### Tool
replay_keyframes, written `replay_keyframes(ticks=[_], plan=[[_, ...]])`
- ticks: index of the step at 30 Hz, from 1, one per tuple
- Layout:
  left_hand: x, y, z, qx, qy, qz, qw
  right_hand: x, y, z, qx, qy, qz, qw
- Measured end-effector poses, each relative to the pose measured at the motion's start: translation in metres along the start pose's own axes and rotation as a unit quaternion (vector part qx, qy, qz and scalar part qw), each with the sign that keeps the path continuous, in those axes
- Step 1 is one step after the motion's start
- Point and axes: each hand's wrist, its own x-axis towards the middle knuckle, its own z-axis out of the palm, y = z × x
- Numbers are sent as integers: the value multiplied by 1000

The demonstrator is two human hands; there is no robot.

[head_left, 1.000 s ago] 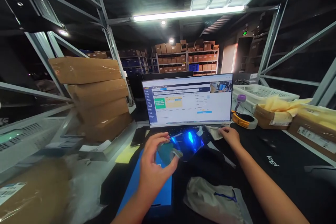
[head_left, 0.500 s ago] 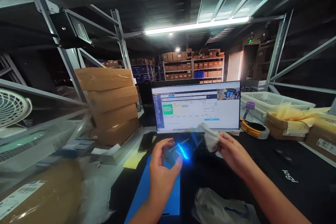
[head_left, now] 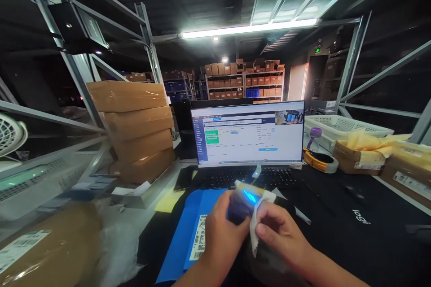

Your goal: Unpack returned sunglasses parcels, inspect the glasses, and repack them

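My left hand (head_left: 222, 233) is closed around a dark, glossy piece (head_left: 238, 204) with a bright blue streak of light on it; its exact kind is unclear. My right hand (head_left: 281, 233) pinches a white cloth (head_left: 255, 233), which lies against the right side of that piece. A small clear strip (head_left: 257, 170) sticks up beyond the hands. Under my left forearm lies a blue box (head_left: 178, 228) bearing a white printed label (head_left: 200, 237), partly hidden by the hand.
A monitor (head_left: 247, 139) stands behind a black keyboard (head_left: 215, 178). Stacked cartons (head_left: 134, 119) and a yellow paper (head_left: 170, 199) are at left. To the right are a tape dispenser (head_left: 319, 161), a white basket (head_left: 350, 128) and a small open carton (head_left: 357, 157). The black desk mat (head_left: 336, 237) lies beneath.
My hands have come together: the right one has brought the cloth leftward and down onto the glossy piece. My left hand has shifted right, and the view has turned slightly.
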Motion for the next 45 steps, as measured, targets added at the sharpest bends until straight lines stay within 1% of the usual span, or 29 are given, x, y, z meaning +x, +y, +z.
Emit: replay_keyframes(ticks=[2, 4, 6, 7, 10, 12, 14, 16, 18, 21, 24, 28, 31, 33, 36, 39, 42, 45], plan=[[1, 0, -2, 4, -12, 4, 1000, -1, -2, 0, -52, -10, -24, 998], [2, -2, -2, 6, -22, 17, 1000, 0, -4, -1, -95, -22, -32, 995], [3, -3, -2, 9, -30, 42, 999, 2, -5, -1, -138, -9, -33, 990], [2, -3, -1, 11, -31, 58, 998, 3, -5, -1, -161, 13, -38, 986], [0, -4, 3, 18, -39, 113, 993, 5, 0, 4, -218, 109, -52, 968], [-3, -6, 6, 18, -42, 151, 988, 5, 4, 8, -234, 159, -47, 958], [-6, -9, 8, 18, -44, 181, 982, 4, 6, 12, -236, 193, -35, 952], [-7, -12, 10, 19, -47, 200, 978, 4, 4, 12, -218, 225, -17, 949], [-8, -15, 9, 21, -58, 210, 976, 5, -1, 11, -175, 247, 10, 953], [-8, -16, 6, 32, -81, 211, 974, 10, -12, 5, -77, 249, 68, 963], [-6, -14, 2, 44, -86, 223, 970, 16, -19, -3, 18, 245, 113, 963], [-2, -13, -1, 40, -90, 241, 966, 22, -24, -14, 96, 266, 117, 952], [0, -15, -1, 28, -108, 239, 965, 26, -25, -22, 121, 277, 110, 947], [0, -15, -1, 20, -112, 240, 964, 28, -24, -29, 119, 292, 90, 945], [1, -14, -4, -7, -111, 226, 968, 31, -24, -46, 67, 310, 47, 947], [4, -11, -9, -45, -121, 181, 975, 29, -33, -66, -42, 308, 23, 950], [8, -9, -15, -69, -126, 156, 977, 20, -50, -87, -163, 304, -7, 938], [13, -8, -21, -77, -130, 149, 977, 10, -65, -101, -269, 296, -41, 916]])
